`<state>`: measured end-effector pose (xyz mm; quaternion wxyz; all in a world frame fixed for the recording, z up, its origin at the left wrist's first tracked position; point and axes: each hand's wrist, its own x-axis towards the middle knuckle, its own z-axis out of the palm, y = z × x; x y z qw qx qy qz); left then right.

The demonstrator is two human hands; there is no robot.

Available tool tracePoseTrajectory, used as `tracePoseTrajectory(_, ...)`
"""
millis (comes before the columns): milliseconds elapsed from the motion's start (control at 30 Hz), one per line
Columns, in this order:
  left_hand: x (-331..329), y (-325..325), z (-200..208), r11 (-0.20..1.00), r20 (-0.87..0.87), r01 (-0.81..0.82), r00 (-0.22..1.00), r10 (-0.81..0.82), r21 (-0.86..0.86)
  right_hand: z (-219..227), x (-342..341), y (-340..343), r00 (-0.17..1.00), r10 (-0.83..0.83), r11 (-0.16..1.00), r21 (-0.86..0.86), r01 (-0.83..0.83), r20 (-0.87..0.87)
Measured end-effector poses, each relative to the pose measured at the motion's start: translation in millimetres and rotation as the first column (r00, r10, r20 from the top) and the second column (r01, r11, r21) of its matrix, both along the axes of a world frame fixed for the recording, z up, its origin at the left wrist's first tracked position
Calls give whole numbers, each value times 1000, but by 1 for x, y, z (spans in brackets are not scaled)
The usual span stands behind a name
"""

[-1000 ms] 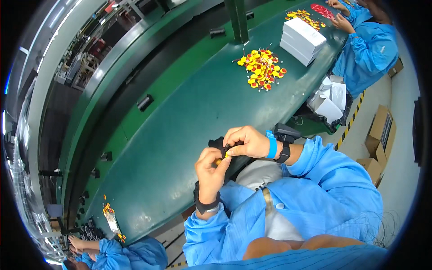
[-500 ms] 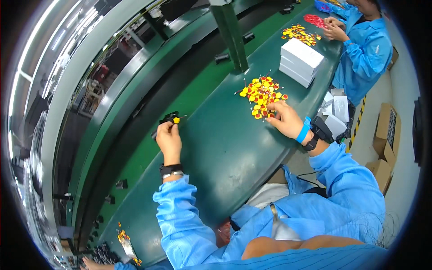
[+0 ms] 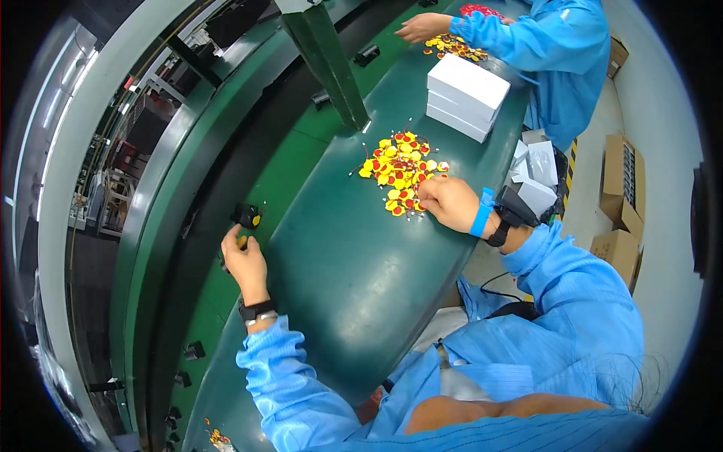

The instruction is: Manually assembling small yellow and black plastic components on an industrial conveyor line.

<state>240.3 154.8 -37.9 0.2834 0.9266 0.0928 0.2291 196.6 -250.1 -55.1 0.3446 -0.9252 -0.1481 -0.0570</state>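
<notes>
At the left, my left hand (image 3: 245, 267) reaches over the green conveyor, its index finger stretched out and its thumb apart. Just beyond that fingertip lies a small black device (image 3: 244, 215) with a yellow piece (image 3: 256, 221) on it. Something yellowish shows between the finger and thumb, too small to name. My right hand (image 3: 452, 203) is at the near right edge of a pile of small yellow and red disc-like parts with thin wires (image 3: 399, 167). Its thumb and fingers are pinched together among these parts; what they hold is hidden.
White boxes (image 3: 467, 90) are stacked beyond the pile, near a green post (image 3: 331, 75). A co-worker in a blue smock (image 3: 565, 68) stretches an arm over another pile (image 3: 456, 49). More black devices (image 3: 193, 350) lie along the conveyor. Cardboard boxes (image 3: 621, 181) stand on the floor at right.
My left hand has drawn back from the black device, which now shows apart from it with the yellow piece on it. My right hand's fingers have closed at the pile. The co-worker's arm has stretched out leftward.
</notes>
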Motion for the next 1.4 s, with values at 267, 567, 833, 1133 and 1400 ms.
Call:
tracePoseTrajectory(267, -116, -69, 30, 835, -163, 297, 898, -409, -464, 7, 0, 0, 999, -12, 994, 112, 7, 45)
tracePoseTrajectory(567, -189, -137, 28, 446, -88, 184, 847, -524, -876, 38, -18, 6, 844, 415, 500, 860, 100, -340)
tracePoseTrajectory(833, -189, -172, 24, -128, 115, 54, 834, -539, -990, 24, -76, 61, 481, 875, -123, 935, 332, -55)
tracePoseTrajectory(1133, -213, -152, 21, 381, 28, 225, 889, -458, -897, 37, -106, 64, 573, 724, 354, 920, 170, -384)
tracePoseTrajectory(1400, -222, -154, 42, 824, 43, 514, 853, -520, -239, 18, -106, 65, 438, 752, 512, 855, 84, -493)
